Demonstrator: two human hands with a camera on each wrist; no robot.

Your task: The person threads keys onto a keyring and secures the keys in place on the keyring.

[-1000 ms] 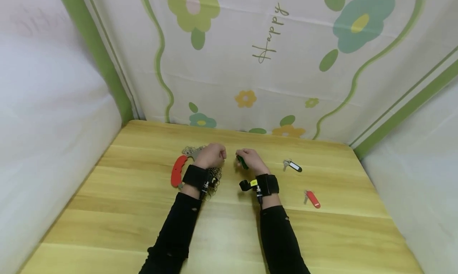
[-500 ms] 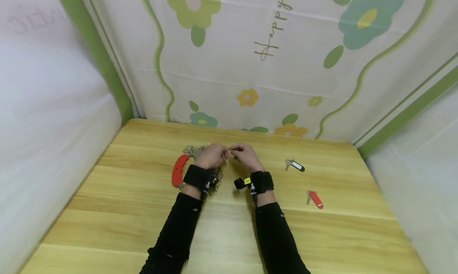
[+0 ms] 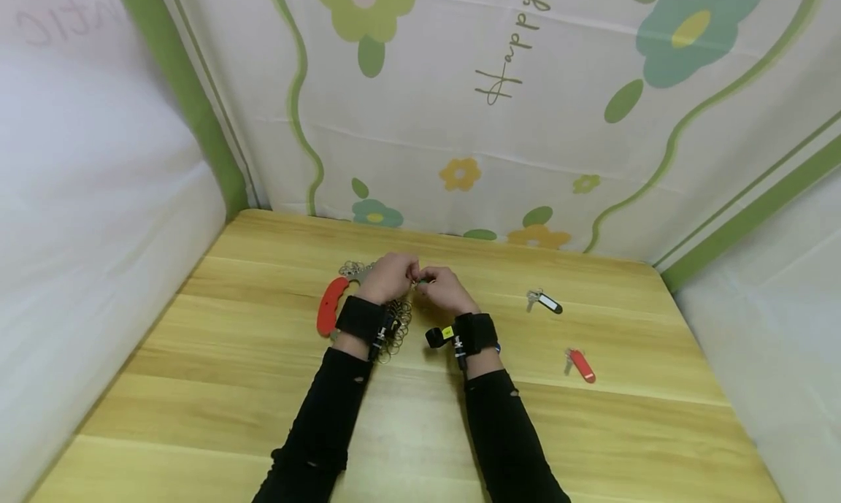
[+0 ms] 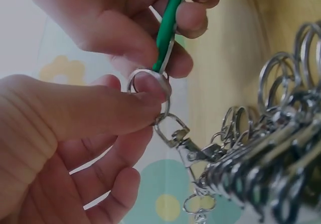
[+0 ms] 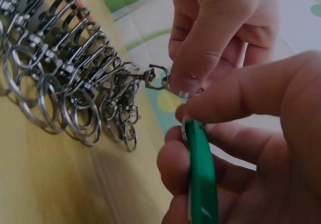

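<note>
Head cam: L hand (image 3: 389,278) and R hand (image 3: 448,290) meet fingertip to fingertip, just right of the red handle (image 3: 331,306). Black-sleeved arms (image 3: 315,423) reach fwd & converge. 2 others sit well apart on the table (image 3: 631,444): black-tagged key (image 3: 548,302), red-tagged key (image 3: 582,366).

L wrist cam: L thumb + fingers pinch a split ring (image 4: 161,79) linked to a swivel clip (image 4: 173,133) off the clip row (image 4: 251,171). R hand comes in from above w/ the green tag (image 4: 170,23), its end right at the ring. Step IMO = getting the tag onto that ring; next move prob calls for a steady L pinch while R feeds it in.

R wrist cam: R fingers curl round the tag, L thumb angles down. Can't tell if it's threaded yet tbh.
</note>
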